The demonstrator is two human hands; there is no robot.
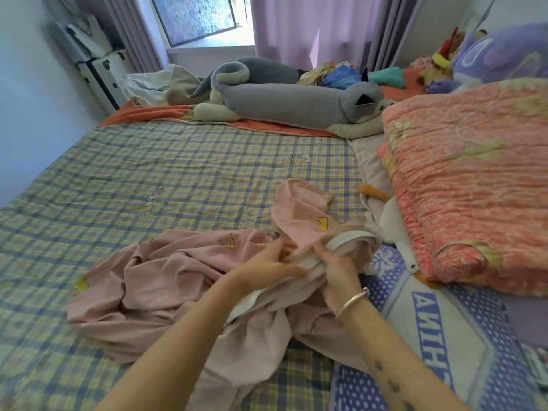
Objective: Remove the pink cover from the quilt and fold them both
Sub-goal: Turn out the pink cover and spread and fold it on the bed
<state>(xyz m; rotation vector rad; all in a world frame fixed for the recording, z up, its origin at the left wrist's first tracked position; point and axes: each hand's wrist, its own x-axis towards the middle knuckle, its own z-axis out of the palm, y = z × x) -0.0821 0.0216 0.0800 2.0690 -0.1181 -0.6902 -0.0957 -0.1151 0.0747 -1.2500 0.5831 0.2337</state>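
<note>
1. Grips the bunched cover (166,280) in both hands, low on the bed and towards its right side.
2. Pinches a pink fold with the left hand (267,265), fingers curled into the cloth, thumb pressed against it.
3. Clasps the cover's white-edged hem (344,239) with the right hand (338,271), fingers wrapped over the gathered band; wears a bracelet (353,301) on that wrist.
4. Lifts one pink flap, printed with a yellow crown, above the hands; leaves the rest crumpled on the plaid sheet (178,173), spread to the left and below the forearms.
5. Shows the quilt (474,179) folded thick on the bed's right side, coral with pale flowers, rolled edge nearest, in neither hand.
6. Shows a grey plush (284,102) stretched along the far edge, and a blue dotted blanket (474,304) under the right forearm.
</note>
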